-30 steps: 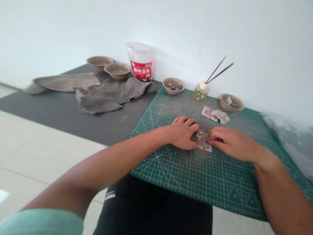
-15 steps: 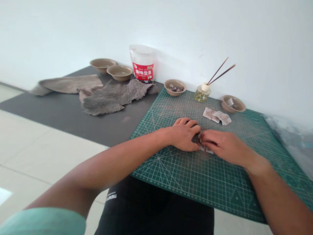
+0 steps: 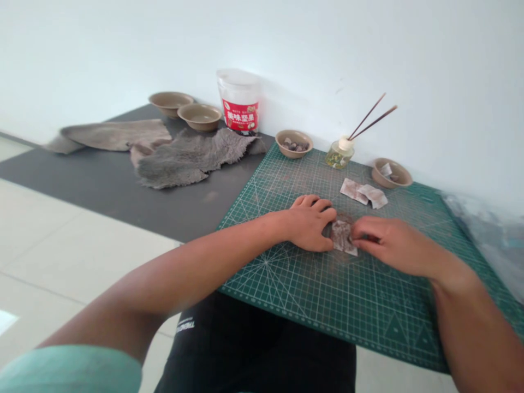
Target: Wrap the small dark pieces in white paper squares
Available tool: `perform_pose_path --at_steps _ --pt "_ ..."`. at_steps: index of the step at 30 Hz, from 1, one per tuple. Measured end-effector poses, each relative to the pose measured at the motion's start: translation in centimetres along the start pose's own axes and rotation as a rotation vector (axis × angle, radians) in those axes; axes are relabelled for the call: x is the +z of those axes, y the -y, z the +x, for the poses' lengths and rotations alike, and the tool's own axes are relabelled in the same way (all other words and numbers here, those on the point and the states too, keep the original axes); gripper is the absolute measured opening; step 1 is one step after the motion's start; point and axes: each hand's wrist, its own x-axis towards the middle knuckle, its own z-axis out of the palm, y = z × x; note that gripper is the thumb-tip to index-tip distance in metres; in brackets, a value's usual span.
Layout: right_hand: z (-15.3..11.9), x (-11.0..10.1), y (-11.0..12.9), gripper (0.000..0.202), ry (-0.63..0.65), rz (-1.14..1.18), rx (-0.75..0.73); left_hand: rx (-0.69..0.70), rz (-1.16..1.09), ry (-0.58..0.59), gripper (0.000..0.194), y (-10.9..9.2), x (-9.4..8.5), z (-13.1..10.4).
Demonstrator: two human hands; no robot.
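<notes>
My left hand [image 3: 310,224] lies on the green cutting mat [image 3: 295,289] with its fingers spread, the thumb at the left edge of a small pale piece with brown smears [image 3: 343,237]. Over that piece's right edge, the thumb and fingers of my right hand [image 3: 380,240] are pinched together. Whatever they hold is hidden. Dark fuzz or crumbs lie around the piece. Two similar pale pieces [image 3: 364,192] lie overlapping farther back on the mat.
Along the wall stand a bowl of brown bits [image 3: 293,144], a reed diffuser [image 3: 340,152] and a bowl with pale scraps [image 3: 392,173]. Grey fur hide [image 3: 184,158], two bowls [image 3: 200,117] and a red-labelled tub [image 3: 240,109] are at left. Clear plastic [image 3: 487,234] lies right.
My right hand has moved to the right across the small pale piece, uncovering more of its smeared surface. My left hand stays in place.
</notes>
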Motion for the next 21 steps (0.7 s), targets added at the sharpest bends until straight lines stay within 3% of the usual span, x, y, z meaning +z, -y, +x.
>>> perform_pose_path --at_steps 3,7,12,17,21 --pt "0.0 0.2 0.6 0.015 0.054 0.106 -0.084 0.014 -0.009 0.007 0.060 0.0 -0.1 0.0" --pt "0.2 0.2 0.4 0.013 -0.093 0.041 0.007 0.000 0.004 -0.004 0.057 0.0 -0.1 0.0" --pt "0.1 0.0 -0.2 0.014 0.042 0.094 -0.050 0.022 0.006 0.001 0.059 0.0 0.0 0.0" --pt "0.3 0.2 -0.7 0.011 -0.137 -0.010 0.040 -0.005 0.015 -0.006 0.056 -0.1 0.0 0.0" --pt "0.2 0.3 -0.4 0.015 -0.009 0.028 -0.041 0.015 0.007 0.008 0.060 -0.1 -0.1 0.0"
